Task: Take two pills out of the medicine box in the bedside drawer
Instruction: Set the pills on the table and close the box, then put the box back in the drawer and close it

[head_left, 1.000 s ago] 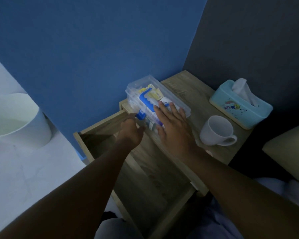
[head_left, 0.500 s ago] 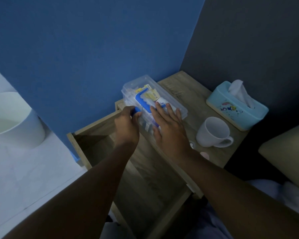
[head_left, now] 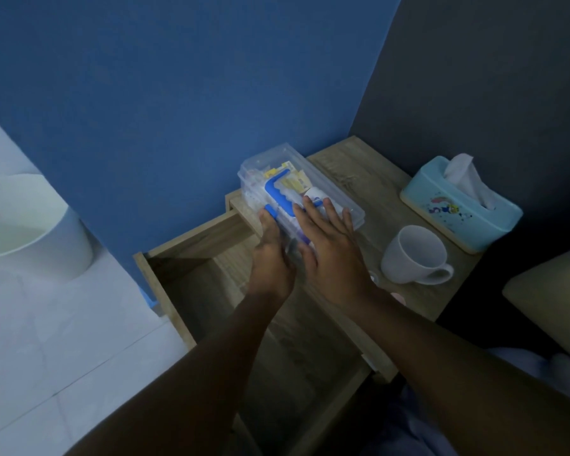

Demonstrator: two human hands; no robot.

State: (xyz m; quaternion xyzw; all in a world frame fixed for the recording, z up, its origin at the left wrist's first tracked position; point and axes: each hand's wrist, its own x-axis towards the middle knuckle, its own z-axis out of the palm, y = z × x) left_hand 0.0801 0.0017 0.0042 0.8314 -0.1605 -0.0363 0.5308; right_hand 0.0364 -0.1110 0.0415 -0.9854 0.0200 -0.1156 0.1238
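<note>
A clear plastic medicine box [head_left: 270, 172] with a blue handle [head_left: 278, 194] and blue side latch [head_left: 271, 210] rests on the left edge of the wooden bedside table [head_left: 359, 179]. Packets show through its lid. My right hand [head_left: 329, 245] lies flat on the lid, fingers spread. My left hand [head_left: 272, 255] presses against the near left side of the box, fingertips at the blue latch. The bedside drawer [head_left: 191, 258] stands pulled open below my arms. Two small pale round things [head_left: 397, 296], perhaps pills, lie near the table's front edge.
A white mug [head_left: 415, 255] stands right of my right hand. A light blue tissue box [head_left: 458, 205] sits at the table's far right. A white bin [head_left: 27, 225] stands on the tiled floor at left. A blue wall is behind; a beige cushion [head_left: 553, 291] at right.
My left hand has slid up along the box's side to the blue latch. My right hand has stayed flat on the lid. The view shifted slightly.
</note>
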